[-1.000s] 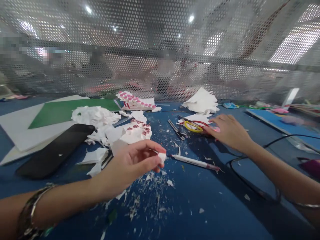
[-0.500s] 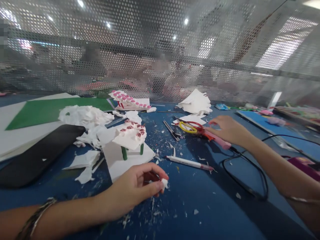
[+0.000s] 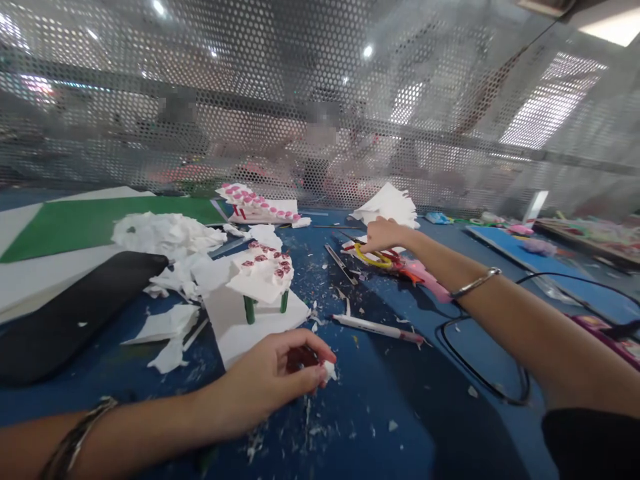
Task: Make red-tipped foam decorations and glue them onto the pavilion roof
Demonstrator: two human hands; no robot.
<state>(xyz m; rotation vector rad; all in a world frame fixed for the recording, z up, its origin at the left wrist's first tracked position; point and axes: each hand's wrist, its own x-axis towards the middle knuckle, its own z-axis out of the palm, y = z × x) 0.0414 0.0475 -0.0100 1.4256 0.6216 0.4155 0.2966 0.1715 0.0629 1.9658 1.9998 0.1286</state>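
Note:
My left hand [image 3: 280, 373] pinches a small scrap of white paper [image 3: 330, 371] between thumb and fingertips, low over the blue table. My right hand [image 3: 390, 235] reaches across to the yellow-handled scissors [image 3: 375, 257], its fingers curled down on the handle and partly hidden. Under my right forearm lies a pink glue gun [image 3: 433, 283] with a black cord. A small paper model [image 3: 257, 287] with dark red dabs on top stands on green legs on white paper, left of centre. A white marker [image 3: 377, 327] and a utility knife [image 3: 341, 264] lie between my hands.
Crumpled white paper [image 3: 167, 233], a green sheet [image 3: 100, 220] and a black phone-like slab [image 3: 75, 320] lie left. A pink-dotted paper model [image 3: 257, 203] and folded paper [image 3: 387, 203] stand before the perforated screen [image 3: 280, 100]. A blue board [image 3: 560, 273] lies right.
My right hand has moved left and away from me, from above the glue gun to the scissors, its fingers now curled down. My left hand stays put with the paper scrap.

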